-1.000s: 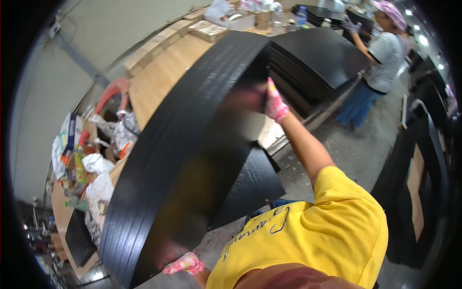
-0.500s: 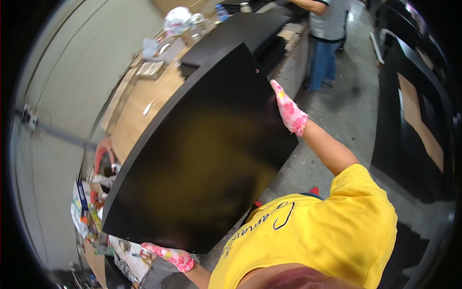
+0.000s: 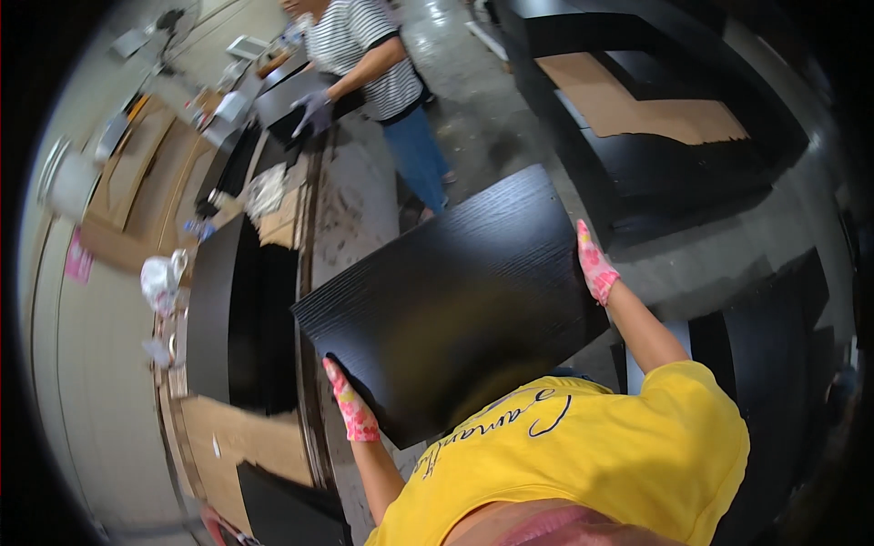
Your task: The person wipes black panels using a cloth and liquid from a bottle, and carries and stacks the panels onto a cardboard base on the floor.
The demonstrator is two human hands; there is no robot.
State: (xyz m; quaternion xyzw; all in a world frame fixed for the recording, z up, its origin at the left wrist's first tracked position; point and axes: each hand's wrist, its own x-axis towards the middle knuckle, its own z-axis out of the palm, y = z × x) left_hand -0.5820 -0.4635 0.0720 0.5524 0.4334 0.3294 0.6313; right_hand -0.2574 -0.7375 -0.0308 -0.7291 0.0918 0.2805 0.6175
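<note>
Between my two gloved hands I carry a glossy black wood-grain panel [image 3: 455, 291], tilted in front of my yellow shirt. My left hand [image 3: 350, 405], in a pink-patterned glove, grips its left edge near the lower corner. On the opposite edge, my right hand [image 3: 596, 266] in a matching glove presses along the side; its fingertips reach past the edge. Parts of the fingers of both hands are hidden under or behind the panel. To the left, a stack of black panels [image 3: 264, 318] stands on the workbench [image 3: 250, 435].
A co-worker [image 3: 364, 55] in a striped top and grey gloves stands at the bench's far end. Right of the aisle lie large black panels [image 3: 674, 177] with a brown cardboard piece [image 3: 628, 100] on top. A cardboard box [image 3: 146, 173] and plastic bags [image 3: 162, 280] sit along the wall.
I have turned right, away from the bench, with the panel still in both hands. The panel now lies across my front, its grained face showing. The co-worker now appears further left.
</note>
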